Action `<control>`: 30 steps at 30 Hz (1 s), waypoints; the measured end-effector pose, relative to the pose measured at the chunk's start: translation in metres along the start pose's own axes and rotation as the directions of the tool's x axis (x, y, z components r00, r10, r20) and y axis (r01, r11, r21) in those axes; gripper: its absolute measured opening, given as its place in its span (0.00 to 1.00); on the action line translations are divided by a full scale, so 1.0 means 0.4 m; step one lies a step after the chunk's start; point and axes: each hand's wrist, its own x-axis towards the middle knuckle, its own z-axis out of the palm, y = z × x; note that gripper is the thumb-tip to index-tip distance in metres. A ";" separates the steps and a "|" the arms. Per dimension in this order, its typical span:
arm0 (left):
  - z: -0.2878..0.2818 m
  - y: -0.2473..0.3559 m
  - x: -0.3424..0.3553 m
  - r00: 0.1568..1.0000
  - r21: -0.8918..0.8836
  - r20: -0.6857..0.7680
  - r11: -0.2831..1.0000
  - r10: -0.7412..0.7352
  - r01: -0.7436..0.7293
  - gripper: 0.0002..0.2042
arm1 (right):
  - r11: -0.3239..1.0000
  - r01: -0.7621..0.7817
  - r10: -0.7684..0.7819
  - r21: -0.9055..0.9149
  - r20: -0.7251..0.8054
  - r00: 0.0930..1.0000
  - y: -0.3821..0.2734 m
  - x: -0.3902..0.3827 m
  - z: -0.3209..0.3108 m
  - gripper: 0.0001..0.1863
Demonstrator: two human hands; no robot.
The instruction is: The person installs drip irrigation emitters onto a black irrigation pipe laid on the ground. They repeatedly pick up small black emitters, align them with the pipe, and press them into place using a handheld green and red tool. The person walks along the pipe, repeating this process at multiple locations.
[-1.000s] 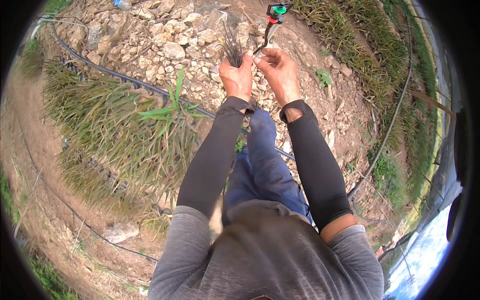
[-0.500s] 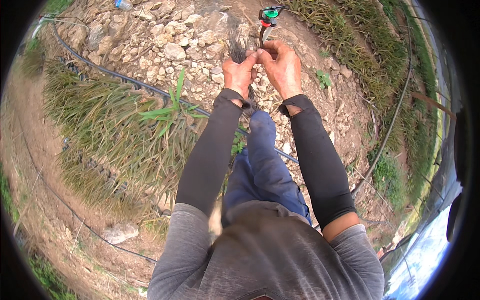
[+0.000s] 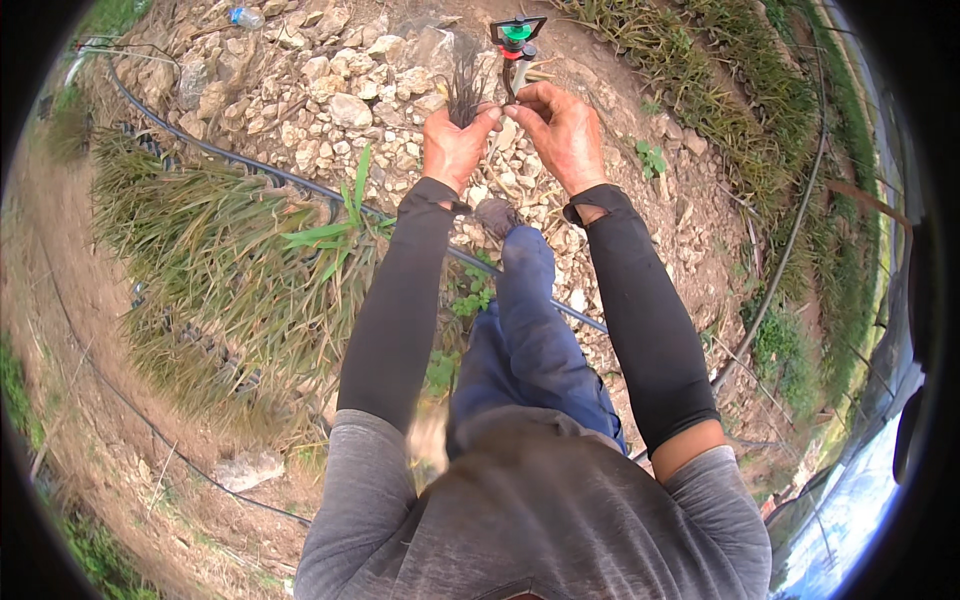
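My left hand (image 3: 452, 152) is closed around a bundle of thin, dark, wiry strands (image 3: 463, 90), which splay upward. My right hand (image 3: 566, 145) is closed with thumb and fingertips pinched at the lower stem of a small sprinkler (image 3: 517, 34), which has a green and red head in a black frame and a dark stem beside a pale stake (image 3: 522, 70). The two thumbs are close together, with a thin pale piece hanging between them. Exactly where the stem ends is hidden by my fingers.
Pale stones (image 3: 350, 111) cover the dirt ahead. A black hose (image 3: 231, 152) crosses to my legs (image 3: 527, 310) and shoe. Grassy plants (image 3: 230, 270) line both sides; another hose (image 3: 790, 230) runs right. A small clear bottle (image 3: 245, 17) lies at the upper left, netting at the far right.
The sprinkler head has moved left. My left hand has shifted slightly left from my right. A pale piece now shows between my hands, and more of my shoe is visible.
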 end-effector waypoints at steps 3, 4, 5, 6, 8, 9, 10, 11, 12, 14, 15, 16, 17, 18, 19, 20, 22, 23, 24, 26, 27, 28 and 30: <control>-0.012 0.009 0.012 0.998 -0.071 0.066 0.997 -0.005 0.010 0.09 | 0.996 0.083 -0.081 -0.034 0.067 0.994 0.011 0.015 -0.014 0.11; -0.017 0.011 0.019 0.997 -0.076 0.078 0.997 -0.021 0.027 0.09 | 0.993 0.111 -0.108 -0.036 0.066 0.992 0.010 0.018 -0.013 0.11; -0.019 0.011 0.024 0.995 -0.081 0.091 0.996 -0.037 0.045 0.09 | 0.990 0.137 -0.135 -0.038 0.065 0.989 0.008 0.020 -0.012 0.10; -0.013 0.019 0.026 0.993 -0.099 0.100 0.993 -0.061 0.071 0.10 | 0.986 0.164 -0.161 -0.042 0.063 0.985 0.008 0.022 -0.011 0.10; 0.000 0.017 0.037 0.987 -0.167 0.107 0.976 -0.121 0.138 0.10 | 0.970 0.217 -0.214 -0.107 0.032 0.976 0.012 0.025 -0.004 0.09; 0.002 0.015 0.046 0.982 -0.201 0.111 0.965 -0.151 0.171 0.09 | 0.960 0.242 -0.242 -0.139 0.019 0.970 0.012 0.024 0.000 0.09; -0.002 0.010 0.058 0.968 -0.274 0.187 0.937 -0.168 0.216 0.09 | 0.958 0.247 -0.250 -0.147 -0.006 0.968 0.015 0.019 0.004 0.09; -0.005 0.003 0.058 0.962 -0.255 0.193 0.937 -0.191 0.237 0.08 | 0.955 0.252 -0.259 -0.154 -0.029 0.965 0.019 0.011 0.011 0.09; -0.003 0.005 0.062 0.957 -0.237 0.199 0.938 -0.209 0.254 0.08 | 0.952 0.260 -0.272 -0.162 -0.055 0.961 0.023 0.008 0.016 0.09; 0.006 0.007 0.065 0.956 -0.217 0.206 0.943 -0.207 0.251 0.08 | 0.950 0.270 -0.287 -0.153 -0.095 0.953 0.034 0.000 0.021 0.09; 0.013 0.009 0.062 0.961 -0.224 0.187 0.944 -0.204 0.244 0.08 | 0.950 0.274 -0.292 -0.149 -0.115 0.950 0.034 -0.006 0.020 0.09; 0.021 0.012 0.060 0.965 -0.231 0.168 0.944 -0.201 0.236 0.08 | 0.956 0.269 -0.284 -0.116 -0.133 0.950 0.030 -0.009 0.019 0.09; 0.029 0.014 0.057 0.969 -0.239 0.149 0.944 -0.198 0.229 0.09 | 0.962 0.244 -0.259 -0.122 -0.135 0.956 0.031 -0.012 0.020 0.09; 0.032 0.015 0.057 0.966 -0.241 0.140 0.939 -0.216 0.245 0.08 | 0.967 0.224 -0.240 -0.125 -0.135 0.961 0.030 -0.013 0.022 0.09; 0.031 0.017 0.056 0.962 -0.233 0.158 0.938 -0.224 0.256 0.08 | 0.971 0.204 -0.221 -0.129 -0.136 0.966 0.028 -0.012 0.020 0.09; 0.035 0.017 0.053 0.963 -0.239 0.149 0.937 -0.226 0.257 0.08 | 0.978 0.154 -0.165 -0.141 -0.073 0.984 0.027 -0.013 0.011 0.11; 0.034 0.003 0.053 0.970 -0.241 0.116 0.942 -0.212 0.235 0.08 | 0.982 0.065 -0.056 -0.180 0.052 0.997 0.002 -0.007 -0.020 0.14; 0.030 -0.004 0.050 0.974 -0.243 0.085 0.944 -0.209 0.224 0.09 | 0.985 0.084 -0.079 -0.153 0.039 0.996 -0.015 -0.004 -0.034 0.17; 0.034 -0.004 0.043 0.975 -0.259 0.077 0.940 -0.208 0.222 0.10 | 0.986 0.101 -0.099 -0.131 0.024 0.995 -0.035 -0.002 -0.054 0.21; 0.043 -0.002 0.036 0.981 -0.291 0.049 0.937 -0.187 0.193 0.12 | 0.990 0.119 -0.120 -0.073 -0.008 0.993 -0.069 0.017 -0.089 0.26; 0.045 -0.004 0.031 0.985 -0.303 0.024 0.938 -0.169 0.169 0.13 | 0.981 0.188 -0.190 -0.041 -0.026 0.982 -0.080 0.030 -0.100 0.27; 0.045 -0.005 0.026 0.988 -0.313 -0.002 0.939 -0.152 0.144 0.14 | 0.979 0.202 -0.202 -0.015 -0.023 0.979 -0.102 0.042 -0.111 0.27; 0.047 -0.004 0.019 0.986 -0.313 -0.033 0.939 -0.162 0.144 0.15 | 0.958 0.286 -0.285 -0.008 -0.100 0.953 -0.120 0.059 -0.102 0.23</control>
